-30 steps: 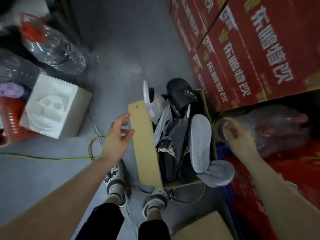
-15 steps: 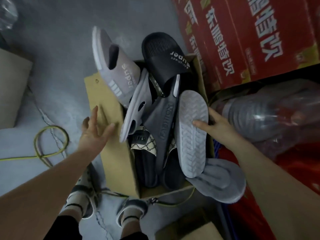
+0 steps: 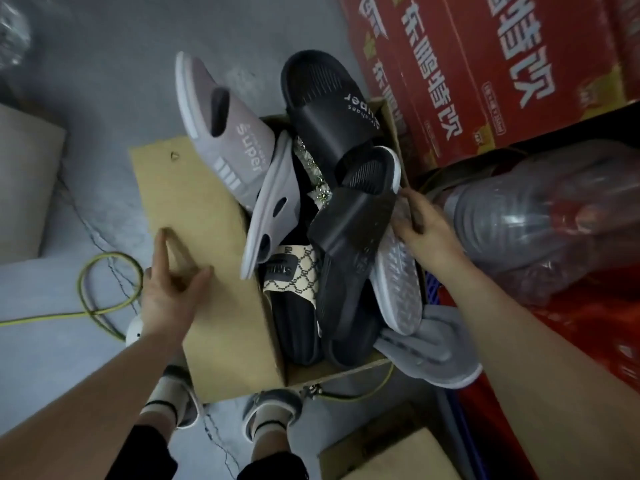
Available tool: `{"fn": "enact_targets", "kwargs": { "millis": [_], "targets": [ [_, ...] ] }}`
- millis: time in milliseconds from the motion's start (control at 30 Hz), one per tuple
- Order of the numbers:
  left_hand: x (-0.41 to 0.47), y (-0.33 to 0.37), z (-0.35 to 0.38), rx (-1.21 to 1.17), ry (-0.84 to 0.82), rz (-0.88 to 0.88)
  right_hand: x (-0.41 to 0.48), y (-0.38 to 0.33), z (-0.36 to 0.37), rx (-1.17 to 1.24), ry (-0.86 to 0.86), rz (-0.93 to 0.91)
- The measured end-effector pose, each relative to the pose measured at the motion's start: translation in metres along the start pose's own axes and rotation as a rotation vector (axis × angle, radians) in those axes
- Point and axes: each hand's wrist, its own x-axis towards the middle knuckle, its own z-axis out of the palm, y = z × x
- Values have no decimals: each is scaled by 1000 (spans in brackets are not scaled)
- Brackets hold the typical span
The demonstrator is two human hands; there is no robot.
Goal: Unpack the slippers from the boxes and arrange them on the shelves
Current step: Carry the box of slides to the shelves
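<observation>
An open cardboard box [image 3: 214, 237] on the grey floor is crammed with slippers. A grey "Super" slipper [image 3: 225, 147] and a black "Super" slipper [image 3: 322, 109] stick out at the far end. A dark slide [image 3: 349, 230] lies across the middle beside a patterned beige one [image 3: 294, 271]. A pale grey slipper [image 3: 398, 285] shows its sole on the right, and a grey fleecy slipper [image 3: 433, 351] hangs over the near right corner. My left hand [image 3: 169, 292] rests on the box's left flap with fingers straight. My right hand [image 3: 426, 230] grips the box's right wall, its fingertips against the pale sole.
Red printed cartons [image 3: 485, 81] are stacked at the right. A clear plastic bag of grey slippers [image 3: 540, 216] lies below them. A yellow cable [image 3: 104, 289] loops on the floor at the left. Another cardboard box [image 3: 391, 455] sits by my feet, one more [image 3: 24, 185] at the left edge.
My left hand came down onto the box's left flap. My right hand left the plastic bag and closed on the box's right wall. The dark slide shifted over the pale sole.
</observation>
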Motion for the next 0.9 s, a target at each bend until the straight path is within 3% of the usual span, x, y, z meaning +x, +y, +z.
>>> {"fn": "enact_targets", "kwargs": {
  "millis": [267, 367, 500, 567, 900],
  "targets": [
    [-54, 58, -19, 164, 110, 387, -6, -7, -8, -16, -3, 178],
    [-66, 77, -9, 262, 152, 368, -5, -1, -15, -23, -12, 168],
    [-70, 83, -3, 309, 176, 333, -6, 12, -17, -291, -102, 120],
    [-69, 80, 0, 331, 181, 349, -8, 20, -14, -308, -129, 113],
    [-60, 82, -15, 294, 201, 328, -21, 5, -11, -361, 12, -96]
  ]
}}
